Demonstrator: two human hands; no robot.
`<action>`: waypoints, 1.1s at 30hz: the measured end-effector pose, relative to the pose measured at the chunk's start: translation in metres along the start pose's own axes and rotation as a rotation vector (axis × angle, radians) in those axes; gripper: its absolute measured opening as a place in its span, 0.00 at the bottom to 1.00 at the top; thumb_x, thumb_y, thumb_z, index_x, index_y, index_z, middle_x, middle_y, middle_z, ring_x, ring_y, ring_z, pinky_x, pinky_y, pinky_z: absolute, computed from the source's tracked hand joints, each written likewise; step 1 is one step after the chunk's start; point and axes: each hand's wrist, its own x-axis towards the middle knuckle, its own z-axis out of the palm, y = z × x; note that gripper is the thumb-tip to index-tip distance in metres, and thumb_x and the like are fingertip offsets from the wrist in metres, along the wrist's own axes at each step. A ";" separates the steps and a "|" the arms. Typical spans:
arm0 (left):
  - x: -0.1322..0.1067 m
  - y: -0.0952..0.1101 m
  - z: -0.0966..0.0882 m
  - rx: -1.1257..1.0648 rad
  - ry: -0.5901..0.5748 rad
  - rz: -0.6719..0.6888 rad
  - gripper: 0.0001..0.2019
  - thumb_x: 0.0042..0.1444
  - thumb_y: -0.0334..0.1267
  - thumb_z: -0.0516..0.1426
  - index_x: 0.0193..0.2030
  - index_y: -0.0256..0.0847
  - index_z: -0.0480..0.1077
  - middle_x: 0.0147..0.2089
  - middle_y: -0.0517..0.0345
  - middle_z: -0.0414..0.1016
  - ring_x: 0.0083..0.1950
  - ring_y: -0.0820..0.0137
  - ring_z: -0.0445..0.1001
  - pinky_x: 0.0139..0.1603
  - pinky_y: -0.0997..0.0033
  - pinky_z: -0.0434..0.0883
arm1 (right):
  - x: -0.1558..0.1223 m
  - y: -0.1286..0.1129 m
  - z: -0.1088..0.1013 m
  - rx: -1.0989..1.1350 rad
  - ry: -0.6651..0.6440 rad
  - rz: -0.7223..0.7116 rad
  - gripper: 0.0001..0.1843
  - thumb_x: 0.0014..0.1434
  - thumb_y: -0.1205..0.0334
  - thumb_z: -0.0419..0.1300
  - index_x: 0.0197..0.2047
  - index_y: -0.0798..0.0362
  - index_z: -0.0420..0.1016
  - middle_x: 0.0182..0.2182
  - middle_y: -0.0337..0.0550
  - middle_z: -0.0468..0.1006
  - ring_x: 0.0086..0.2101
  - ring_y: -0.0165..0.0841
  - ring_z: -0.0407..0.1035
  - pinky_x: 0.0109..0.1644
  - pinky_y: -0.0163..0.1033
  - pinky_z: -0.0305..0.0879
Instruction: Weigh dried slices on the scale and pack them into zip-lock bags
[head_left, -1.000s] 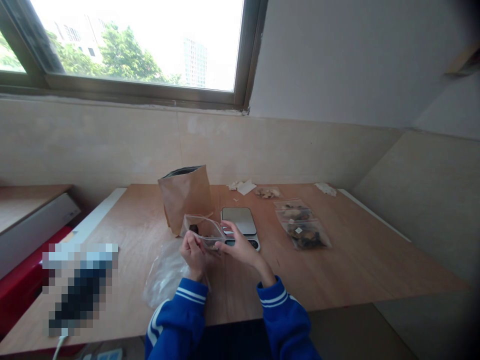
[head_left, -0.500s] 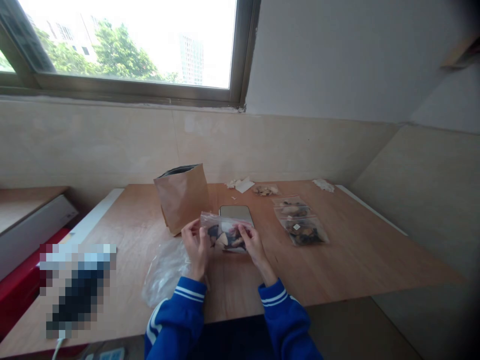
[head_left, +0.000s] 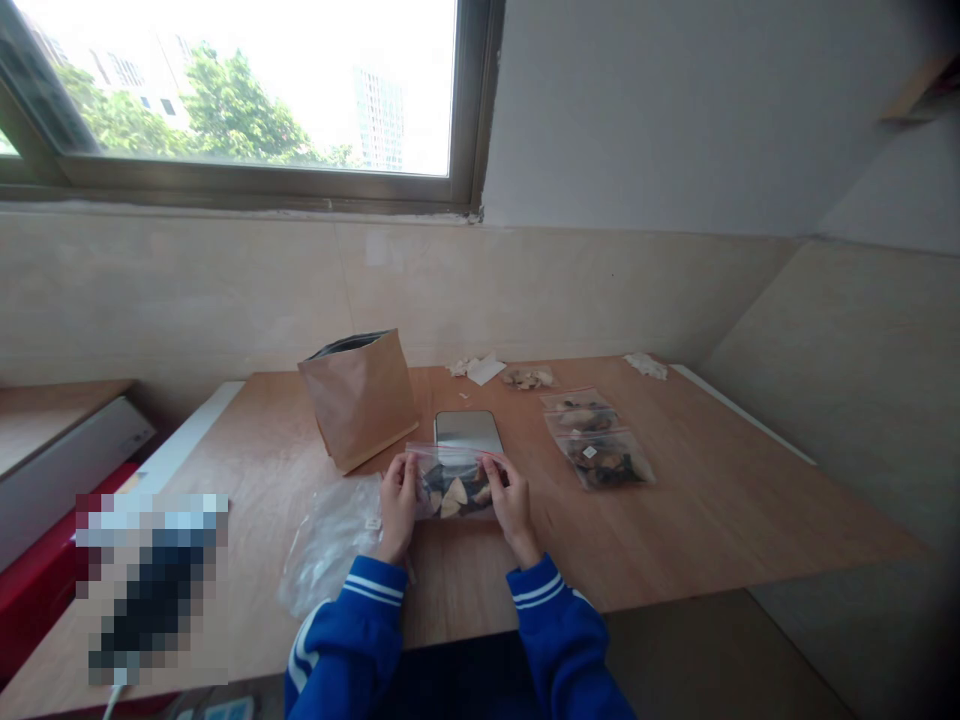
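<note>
You are gripping a clear zip-top bag (head_left: 454, 487) of dark and pale dried pieces between your two grips, and you are holding it flat-faced toward you with its red-lined top edge away from you; whether its lower edge is touching the table (head_left: 697, 500), you cannot tell. Your left grip (head_left: 397, 505) is clamping its left side, and your right grip (head_left: 514, 505) is clamping its right side. Just beyond both grips, a digital kitchen scale (head_left: 469, 430) is sitting partly hidden behind the bag. Past your left grip, a brown paper bag (head_left: 358, 400) is standing open, showing a dark lining, while a crumpled clear plastic bag (head_left: 326, 545) is lying just beside that grip. Off to the right of your right grip, two filled zip-top bags (head_left: 598, 440) are lying together, and farther beyond the scale, a small heap of pale pieces (head_left: 529, 378) is resting near white paper scraps (head_left: 476, 368).
</note>
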 end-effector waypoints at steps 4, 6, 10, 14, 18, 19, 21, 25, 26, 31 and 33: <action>0.000 -0.001 0.002 -0.094 -0.025 -0.091 0.21 0.56 0.58 0.57 0.36 0.39 0.70 0.23 0.66 0.61 0.22 0.76 0.59 0.23 0.76 0.58 | 0.002 0.002 -0.002 -0.004 0.104 0.051 0.18 0.58 0.46 0.62 0.36 0.53 0.79 0.28 0.41 0.79 0.29 0.33 0.74 0.35 0.35 0.69; -0.001 -0.001 0.002 -0.134 -0.038 -0.128 0.21 0.55 0.58 0.58 0.38 0.39 0.70 0.23 0.67 0.62 0.21 0.77 0.59 0.21 0.77 0.57 | 0.003 0.003 -0.002 0.019 0.131 0.085 0.19 0.57 0.45 0.62 0.36 0.53 0.79 0.27 0.41 0.78 0.29 0.34 0.74 0.34 0.35 0.69; -0.002 0.002 0.000 -0.186 -0.028 -0.151 0.20 0.55 0.57 0.58 0.38 0.40 0.69 0.21 0.68 0.62 0.19 0.78 0.58 0.19 0.79 0.56 | 0.003 0.004 -0.003 0.053 0.114 0.119 0.22 0.58 0.43 0.60 0.38 0.54 0.79 0.31 0.46 0.81 0.32 0.36 0.76 0.36 0.36 0.71; -0.003 0.005 -0.001 -0.190 -0.012 -0.137 0.20 0.55 0.57 0.59 0.36 0.40 0.69 0.20 0.69 0.61 0.20 0.78 0.59 0.19 0.79 0.56 | 0.001 0.006 -0.004 -0.006 0.102 0.094 0.26 0.62 0.41 0.54 0.41 0.55 0.80 0.33 0.48 0.81 0.32 0.36 0.75 0.35 0.36 0.70; -0.004 0.007 -0.001 -0.180 -0.011 -0.140 0.20 0.54 0.57 0.59 0.36 0.40 0.68 0.21 0.68 0.63 0.19 0.77 0.60 0.19 0.78 0.56 | -0.001 0.007 -0.006 -0.064 0.098 0.079 0.28 0.64 0.40 0.49 0.41 0.55 0.79 0.27 0.44 0.78 0.27 0.32 0.70 0.32 0.33 0.67; -0.004 0.007 -0.001 -0.185 -0.011 -0.140 0.20 0.54 0.57 0.59 0.35 0.40 0.68 0.20 0.68 0.64 0.19 0.77 0.60 0.19 0.78 0.57 | -0.002 0.008 -0.006 -0.067 0.096 0.076 0.28 0.65 0.40 0.49 0.41 0.54 0.79 0.27 0.44 0.78 0.27 0.32 0.70 0.32 0.33 0.67; -0.004 0.006 -0.001 -0.201 -0.007 -0.131 0.19 0.55 0.56 0.59 0.35 0.40 0.68 0.21 0.68 0.65 0.19 0.78 0.60 0.19 0.78 0.57 | -0.002 0.008 -0.006 -0.069 0.092 0.068 0.28 0.66 0.40 0.48 0.41 0.54 0.78 0.27 0.43 0.78 0.28 0.32 0.70 0.33 0.34 0.67; -0.005 0.004 -0.001 -0.206 0.000 -0.113 0.18 0.55 0.54 0.59 0.36 0.39 0.70 0.22 0.67 0.68 0.19 0.77 0.62 0.20 0.78 0.59 | -0.001 0.009 -0.005 -0.063 0.106 0.055 0.27 0.65 0.39 0.48 0.39 0.53 0.77 0.30 0.45 0.80 0.30 0.34 0.73 0.35 0.36 0.69; -0.005 0.003 -0.001 -0.202 -0.003 -0.112 0.18 0.55 0.54 0.59 0.37 0.39 0.71 0.22 0.66 0.69 0.19 0.77 0.63 0.20 0.78 0.60 | -0.001 0.009 -0.005 -0.060 0.115 0.054 0.27 0.65 0.39 0.49 0.38 0.53 0.77 0.31 0.46 0.80 0.31 0.35 0.74 0.36 0.36 0.69; -0.005 0.007 -0.001 -0.201 -0.009 -0.113 0.18 0.55 0.54 0.59 0.36 0.39 0.71 0.22 0.65 0.69 0.19 0.77 0.63 0.21 0.77 0.61 | 0.000 0.012 -0.005 -0.065 0.144 0.043 0.25 0.64 0.40 0.50 0.37 0.52 0.75 0.32 0.47 0.81 0.34 0.38 0.75 0.38 0.39 0.70; -0.005 0.010 -0.001 -0.188 -0.008 -0.115 0.18 0.54 0.54 0.59 0.36 0.39 0.71 0.21 0.66 0.69 0.19 0.77 0.63 0.20 0.77 0.60 | 0.001 0.013 -0.005 -0.068 0.148 0.040 0.24 0.64 0.40 0.50 0.36 0.52 0.75 0.31 0.46 0.80 0.32 0.37 0.75 0.38 0.39 0.70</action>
